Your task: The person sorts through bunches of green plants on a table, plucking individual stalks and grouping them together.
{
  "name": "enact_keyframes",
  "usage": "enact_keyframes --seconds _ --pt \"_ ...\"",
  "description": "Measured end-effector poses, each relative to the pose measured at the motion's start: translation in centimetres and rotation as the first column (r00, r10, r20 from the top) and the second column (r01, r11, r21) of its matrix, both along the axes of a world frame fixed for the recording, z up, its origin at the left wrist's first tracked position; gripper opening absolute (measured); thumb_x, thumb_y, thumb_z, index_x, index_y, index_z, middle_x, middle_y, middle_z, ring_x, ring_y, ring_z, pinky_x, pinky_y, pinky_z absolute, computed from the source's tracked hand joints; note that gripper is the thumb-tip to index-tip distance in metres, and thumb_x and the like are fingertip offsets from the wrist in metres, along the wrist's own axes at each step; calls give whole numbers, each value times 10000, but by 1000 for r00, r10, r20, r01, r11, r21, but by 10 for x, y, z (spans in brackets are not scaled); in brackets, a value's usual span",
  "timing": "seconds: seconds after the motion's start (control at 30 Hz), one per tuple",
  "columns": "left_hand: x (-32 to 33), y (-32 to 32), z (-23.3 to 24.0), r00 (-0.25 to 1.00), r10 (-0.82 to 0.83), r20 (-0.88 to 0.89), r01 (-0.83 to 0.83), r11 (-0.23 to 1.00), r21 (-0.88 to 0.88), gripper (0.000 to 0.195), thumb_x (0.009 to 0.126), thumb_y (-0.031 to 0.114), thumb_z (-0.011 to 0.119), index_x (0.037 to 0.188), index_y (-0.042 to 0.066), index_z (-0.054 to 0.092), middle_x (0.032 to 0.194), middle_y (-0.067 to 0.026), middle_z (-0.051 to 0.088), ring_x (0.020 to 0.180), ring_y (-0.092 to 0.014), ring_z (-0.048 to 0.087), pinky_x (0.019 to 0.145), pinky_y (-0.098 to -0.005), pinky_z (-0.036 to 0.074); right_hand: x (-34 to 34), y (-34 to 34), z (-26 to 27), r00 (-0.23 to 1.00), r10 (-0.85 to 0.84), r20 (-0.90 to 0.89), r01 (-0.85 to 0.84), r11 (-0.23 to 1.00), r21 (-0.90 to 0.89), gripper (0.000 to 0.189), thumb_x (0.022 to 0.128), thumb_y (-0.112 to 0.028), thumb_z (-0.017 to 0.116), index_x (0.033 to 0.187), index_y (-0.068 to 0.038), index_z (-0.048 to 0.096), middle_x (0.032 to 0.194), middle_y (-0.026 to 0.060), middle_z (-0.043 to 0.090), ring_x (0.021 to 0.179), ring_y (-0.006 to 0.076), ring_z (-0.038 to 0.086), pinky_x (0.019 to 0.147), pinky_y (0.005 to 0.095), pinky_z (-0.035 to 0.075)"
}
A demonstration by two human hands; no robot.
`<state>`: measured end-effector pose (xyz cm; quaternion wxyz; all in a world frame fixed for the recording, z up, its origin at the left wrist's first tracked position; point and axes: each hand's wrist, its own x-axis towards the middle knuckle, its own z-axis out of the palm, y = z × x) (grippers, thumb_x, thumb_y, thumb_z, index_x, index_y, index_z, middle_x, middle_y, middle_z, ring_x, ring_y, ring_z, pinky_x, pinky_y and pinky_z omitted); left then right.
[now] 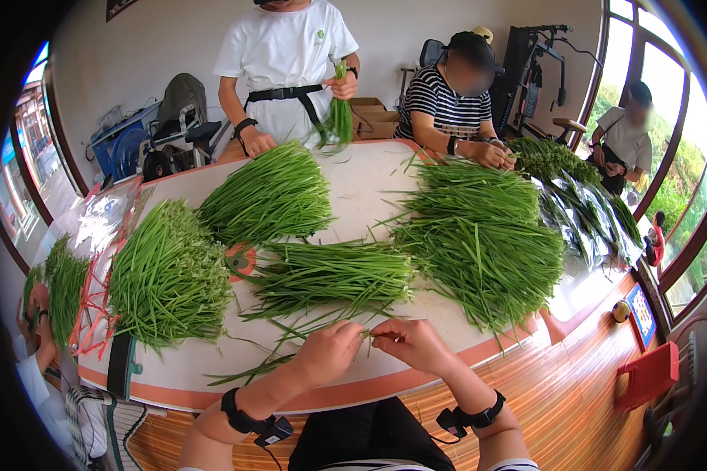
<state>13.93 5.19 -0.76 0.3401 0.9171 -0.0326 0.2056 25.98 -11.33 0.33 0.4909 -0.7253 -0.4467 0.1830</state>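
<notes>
My left hand (333,348) and my right hand (411,344) meet at the table's near edge, each pinching a thin green stem (367,337) between its fingertips. Just beyond them lies a pile of long green stalks (336,272), which look like garlic chives, with stray stalks (259,370) loose by my left forearm. To the left is a large heap (168,274), its budded ends showing, and behind it another heap (268,194). Two more heaps (489,265) sit close together on the right. Both my wrists carry black straps with small boxes.
Across the white table (362,188) a person in white (288,53) holds a bunch (340,109). Beside them a person in stripes (448,100) handles stems. Red ties (97,294) lie at left near another person's hands (38,300). Plastic-wrapped bundles (589,218) lie right; a red stool (648,377) stands on the floor.
</notes>
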Motion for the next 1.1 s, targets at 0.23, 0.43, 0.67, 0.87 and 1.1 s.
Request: enact_keyframes --seconds 0.23,0.43,0.67,0.87,1.1 --pt "2 4 2 998 45 -54 -51 992 -116 158 884 99 553 1019 21 580 886 -155 613 771 -358 598 657 -373 487 7 -2 2 993 -16 -115 19 999 30 166 823 -124 682 948 -16 676 744 89 676 638 147 627 620 266 506" --pt "4 4 3 996 -76 -46 71 992 -106 175 897 106 542 1041 13 573 862 -163 608 760 -358 604 635 -394 487 0 2 3 1000 11 20 -11 1000 10 149 814 -142 692 900 -22 672 730 104 669 616 166 622 593 279 497" --pt "1 4 5 992 -77 -97 62 987 -145 127 899 120 541 980 25 566 830 -154 600 740 -364 597 623 -408 478 11 6 -1 995 -74 71 69 995 68 164 818 -176 694 861 -23 654 707 99 662 606 191 627 563 291 481" --pt "0 3 12 979 8 -204 -37 990 -138 163 911 140 526 1022 30 572 816 -151 636 741 -321 620 647 -357 486 60 14 15 687 -423 591 428 893 142 197 790 -159 683 939 -37 641 901 114 628 879 291 573 752 375 480" --pt "-1 2 14 987 -8 -162 -13 992 -125 174 916 136 524 1034 18 576 840 -152 646 740 -310 629 653 -351 490 67 26 10 681 -331 653 418 908 24 137 772 -128 661 882 -54 625 879 97 598 930 315 532 774 393 476"
